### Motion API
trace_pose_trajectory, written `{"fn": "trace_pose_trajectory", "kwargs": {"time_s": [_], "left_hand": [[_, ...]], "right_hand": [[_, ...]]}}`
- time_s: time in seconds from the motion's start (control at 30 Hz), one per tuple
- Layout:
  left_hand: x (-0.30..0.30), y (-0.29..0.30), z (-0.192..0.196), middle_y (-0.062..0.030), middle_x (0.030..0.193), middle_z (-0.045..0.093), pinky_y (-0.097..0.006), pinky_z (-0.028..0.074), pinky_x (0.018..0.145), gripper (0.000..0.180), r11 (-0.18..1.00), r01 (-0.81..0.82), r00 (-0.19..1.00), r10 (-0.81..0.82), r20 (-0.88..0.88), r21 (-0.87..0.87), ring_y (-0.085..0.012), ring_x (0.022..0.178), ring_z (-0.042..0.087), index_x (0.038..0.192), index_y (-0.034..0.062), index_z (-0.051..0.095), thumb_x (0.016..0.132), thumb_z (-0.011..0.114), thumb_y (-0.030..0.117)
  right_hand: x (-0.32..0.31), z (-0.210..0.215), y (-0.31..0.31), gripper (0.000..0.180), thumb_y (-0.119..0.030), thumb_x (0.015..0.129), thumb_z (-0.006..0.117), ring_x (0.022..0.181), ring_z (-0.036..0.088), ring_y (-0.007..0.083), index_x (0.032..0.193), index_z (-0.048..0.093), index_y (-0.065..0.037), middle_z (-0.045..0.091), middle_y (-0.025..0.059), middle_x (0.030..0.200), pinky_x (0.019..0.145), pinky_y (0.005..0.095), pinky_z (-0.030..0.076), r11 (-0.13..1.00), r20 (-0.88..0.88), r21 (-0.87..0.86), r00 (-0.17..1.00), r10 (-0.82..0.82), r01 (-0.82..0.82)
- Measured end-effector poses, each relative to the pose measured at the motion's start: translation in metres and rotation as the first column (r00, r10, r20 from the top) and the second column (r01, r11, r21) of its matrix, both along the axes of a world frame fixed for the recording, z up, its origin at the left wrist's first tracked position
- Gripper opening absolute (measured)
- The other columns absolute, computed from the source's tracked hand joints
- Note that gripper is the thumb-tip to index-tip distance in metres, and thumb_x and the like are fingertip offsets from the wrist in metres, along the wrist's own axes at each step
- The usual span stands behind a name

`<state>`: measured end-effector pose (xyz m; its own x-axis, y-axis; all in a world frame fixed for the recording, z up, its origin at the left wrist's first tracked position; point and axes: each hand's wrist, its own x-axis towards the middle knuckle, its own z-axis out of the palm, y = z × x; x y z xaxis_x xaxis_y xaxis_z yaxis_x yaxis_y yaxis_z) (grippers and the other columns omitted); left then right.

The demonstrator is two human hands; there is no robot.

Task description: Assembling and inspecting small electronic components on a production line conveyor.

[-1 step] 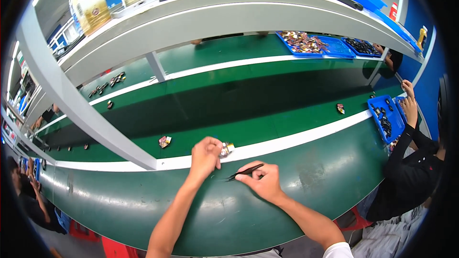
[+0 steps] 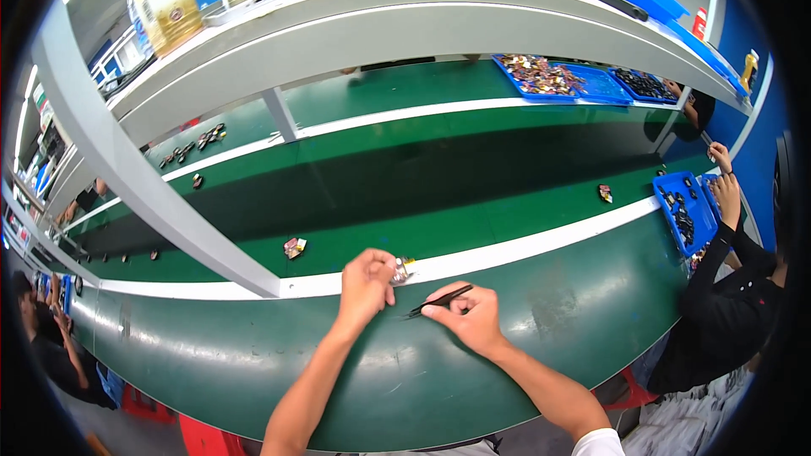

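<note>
My left hand (image 2: 367, 285) is closed, its fingertips at a small silvery part with yellow bits (image 2: 402, 271), just above the white edge strip of the belt. The pinching fingers hide some of the part. In my right hand (image 2: 475, 321) is a pair of black tweezers (image 2: 439, 300), held between thumb and fingers. Their thin tips point left and slightly down, over the green bench (image 2: 397, 371), below my left hand and apart from the part.
A small bundled part (image 2: 295, 248) and another one (image 2: 605, 193) lie on the green belt (image 2: 473, 228). A grey post (image 2: 160, 194) rises at left. A blue tray (image 2: 685, 211) of black parts stands at right, beside a person in black (image 2: 731, 287). A shelf (image 2: 405, 29) spans above.
The view has shifted very slightly. My left hand sits a touch lower, still with the part; my right hand keeps its hold on the tweezers.
</note>
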<state>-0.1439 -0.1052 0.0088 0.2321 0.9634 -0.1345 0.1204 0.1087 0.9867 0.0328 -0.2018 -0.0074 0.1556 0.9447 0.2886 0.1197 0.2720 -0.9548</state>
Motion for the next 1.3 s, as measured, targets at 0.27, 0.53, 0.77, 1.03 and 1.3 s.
{"fn": "trace_pose_trajectory", "kwargs": {"time_s": [0.27,0.53,0.77,1.03,1.3], "left_hand": [[0.004,-0.044,-0.037,-0.0108,0.084,0.073,-0.023,0.045,0.045,0.013,0.987,-0.068,0.974,0.034,0.223,0.145,-0.0076,0.054,0.058,0.107,-0.0044,0.065,0.098,0.064,0.006],[0.002,-0.049,-0.026,-0.01,0.082,0.074,-0.023,0.05,0.053,0.013,0.979,-0.032,0.992,0.008,0.123,0.199,-0.0071,0.065,0.066,0.105,-0.0054,0.063,0.099,0.064,0.006],[0.002,-0.05,-0.024,-0.0106,0.081,0.074,-0.024,0.053,0.06,0.012,0.977,-0.017,0.996,-0.001,0.087,0.21,-0.0088,0.074,0.07,0.104,-0.0059,0.063,0.099,0.064,0.005],[0.001,-0.05,-0.025,-0.0119,0.083,0.074,-0.025,0.054,0.061,0.014,0.971,0.014,0.995,-0.037,0.093,0.238,-0.0107,0.075,0.071,0.105,-0.0067,0.064,0.098,0.065,0.005],[0.0,-0.049,-0.027,-0.0119,0.083,0.074,-0.025,0.054,0.057,0.015,0.967,0.029,0.99,-0.062,0.124,0.252,-0.0113,0.071,0.071,0.107,-0.0057,0.064,0.098,0.065,0.007]], "right_hand": [[0.007,-0.003,-0.002,0.013,0.006,0.083,0.079,0.056,0.043,-0.002,0.091,0.07,0.003,0.064,-0.0025,0.074,0.05,0.0168,0.032,0.994,-0.179,-0.104,0.983,-0.052,0.034],[0.009,-0.009,-0.001,0.014,0.003,0.08,0.082,0.05,0.038,-0.0022,0.09,0.073,0.001,0.058,-0.0066,0.063,0.046,0.0184,0.025,0.993,-0.012,-0.027,0.994,-0.113,0.112],[0.007,-0.012,0.0,0.013,0.003,0.08,0.082,0.05,0.036,-0.0026,0.089,0.073,0.001,0.054,-0.0076,0.061,0.046,0.019,0.023,0.989,0.037,-0.032,0.989,-0.14,0.142],[0.008,-0.005,0.001,0.011,0.008,0.083,0.077,0.058,0.044,-0.0005,0.09,0.069,0.003,0.056,-0.0058,0.068,0.051,0.0185,0.031,0.982,-0.15,-0.173,0.984,-0.1,0.074],[0.014,-0.002,0.001,0.011,0.009,0.084,0.076,0.061,0.047,0.0006,0.09,0.068,0.003,0.06,-0.0035,0.072,0.053,0.0186,0.034,0.978,-0.151,-0.21,0.987,-0.046,0.013]]}}
